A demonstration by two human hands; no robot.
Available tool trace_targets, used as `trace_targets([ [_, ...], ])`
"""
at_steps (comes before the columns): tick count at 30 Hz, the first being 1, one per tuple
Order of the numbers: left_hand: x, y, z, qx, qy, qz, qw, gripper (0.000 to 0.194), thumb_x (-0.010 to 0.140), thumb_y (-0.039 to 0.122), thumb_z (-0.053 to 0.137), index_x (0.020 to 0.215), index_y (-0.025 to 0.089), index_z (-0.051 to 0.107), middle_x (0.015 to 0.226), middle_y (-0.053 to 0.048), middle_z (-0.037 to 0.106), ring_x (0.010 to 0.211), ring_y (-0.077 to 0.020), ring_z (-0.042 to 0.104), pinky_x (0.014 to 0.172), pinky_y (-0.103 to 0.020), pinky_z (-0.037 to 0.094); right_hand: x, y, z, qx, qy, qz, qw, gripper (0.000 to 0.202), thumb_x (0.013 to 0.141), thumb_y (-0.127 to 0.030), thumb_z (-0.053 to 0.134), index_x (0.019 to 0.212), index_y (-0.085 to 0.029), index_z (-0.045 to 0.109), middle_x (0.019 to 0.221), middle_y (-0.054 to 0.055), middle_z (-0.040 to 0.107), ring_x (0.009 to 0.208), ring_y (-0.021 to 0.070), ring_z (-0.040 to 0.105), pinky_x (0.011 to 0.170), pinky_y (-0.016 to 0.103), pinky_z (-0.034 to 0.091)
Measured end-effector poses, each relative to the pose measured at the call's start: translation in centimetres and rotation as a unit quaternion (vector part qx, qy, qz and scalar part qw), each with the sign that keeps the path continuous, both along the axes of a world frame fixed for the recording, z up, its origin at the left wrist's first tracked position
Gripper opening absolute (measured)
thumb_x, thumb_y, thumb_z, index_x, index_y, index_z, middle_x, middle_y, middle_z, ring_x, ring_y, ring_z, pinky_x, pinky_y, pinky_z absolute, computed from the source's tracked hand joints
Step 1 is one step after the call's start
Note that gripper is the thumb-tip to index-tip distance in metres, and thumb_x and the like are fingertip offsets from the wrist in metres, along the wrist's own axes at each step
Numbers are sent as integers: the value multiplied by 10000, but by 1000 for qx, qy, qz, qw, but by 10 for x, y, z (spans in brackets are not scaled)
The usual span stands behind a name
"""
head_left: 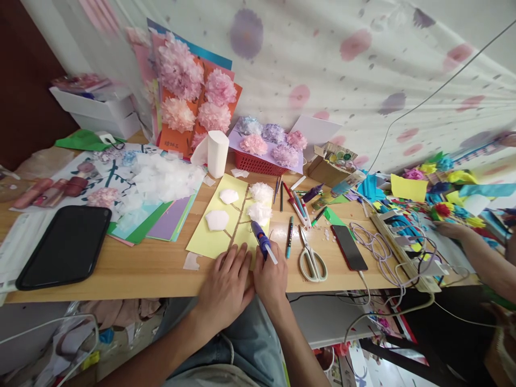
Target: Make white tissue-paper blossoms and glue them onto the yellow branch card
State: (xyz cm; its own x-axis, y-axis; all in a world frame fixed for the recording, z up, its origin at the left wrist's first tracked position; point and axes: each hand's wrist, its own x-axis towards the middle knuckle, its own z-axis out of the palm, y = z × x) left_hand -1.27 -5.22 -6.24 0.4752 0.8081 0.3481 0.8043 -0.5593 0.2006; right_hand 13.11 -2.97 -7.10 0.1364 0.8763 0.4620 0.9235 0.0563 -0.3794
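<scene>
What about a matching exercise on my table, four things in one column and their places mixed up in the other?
Things
1. Glue gun
2. Scissors
3. Phone
4. Red basket

Places
A. Under a lilac sheet with paper flowers
B. In your right hand
C. At the end of a white cable
D. Between a marker and the phone

Pairs: 1-B, 2-D, 3-C, 4-A

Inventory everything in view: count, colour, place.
Card: one, yellow, centre.
Puffs: two, white, on card.
Paper shapes: two, white, card's left.
Glue gun: one, blue, right hand.
Scissors: one, pale-handled, right.
Phone: one, black, right.
Tablet: one, black, left.
Pens: several, mixed, right.
Tissue: heap, white, left.
Roll: one, white, behind card.
Basket: one, red, back.
Flowers: many, mostly pink, back.
Power strip: one, cream, right.
Co-worker's hand: one, far right.
Left hand, right hand: two, front.
</scene>
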Motion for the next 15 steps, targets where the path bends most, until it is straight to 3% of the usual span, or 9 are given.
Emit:
trace_targets([
  [15, 0, 0, 1, -7, 3, -2, 1000, 555, 983, 469, 496, 1400, 114, 590, 1527, -145, 517, 1405, -328, 440, 1127, -463, 344, 1, -4, 1, 0, -5, -14, 1000, 270, 1013, -280, 380, 1054, -165, 622, 934, 115, 682, 850, 249, 643, 761, 379, 517],
])
